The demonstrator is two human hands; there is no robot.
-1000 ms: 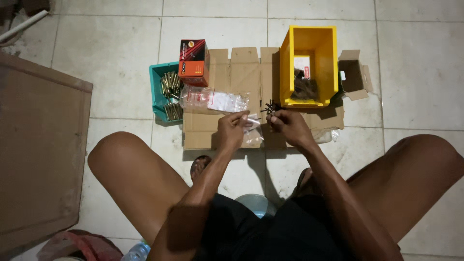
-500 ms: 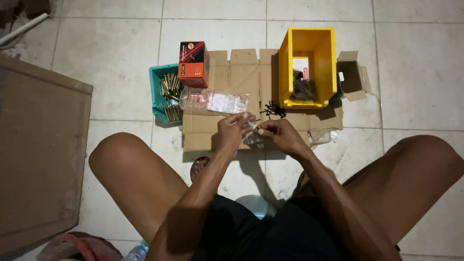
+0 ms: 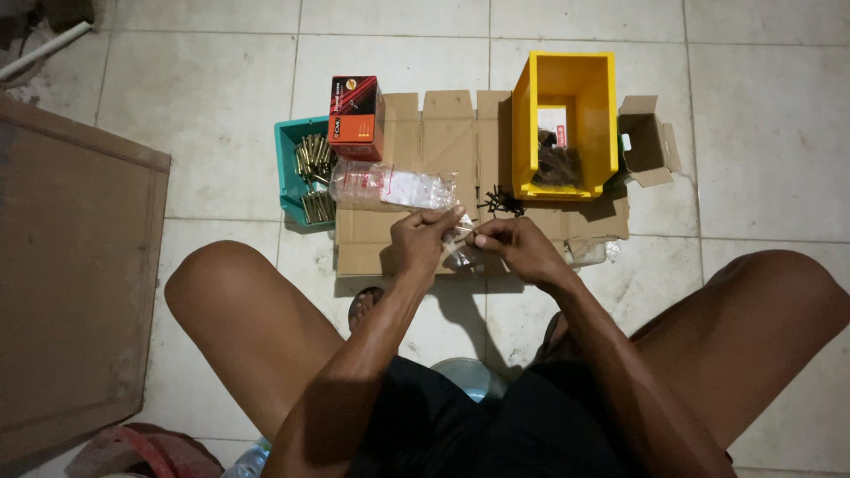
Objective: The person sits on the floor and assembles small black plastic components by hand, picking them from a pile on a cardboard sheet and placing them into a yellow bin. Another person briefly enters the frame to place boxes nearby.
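Hands now drawn together over the flattened cardboard (image 3: 416, 142): I see left hand (image 3: 423, 241) and right hand (image 3: 521, 248) both pinching a small clear plastic bag (image 3: 460, 252), nearer my body than a second ago.

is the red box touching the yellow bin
Apart. The head view shows the red box and the yellow bin separated by a stretch of flattened cardboard.
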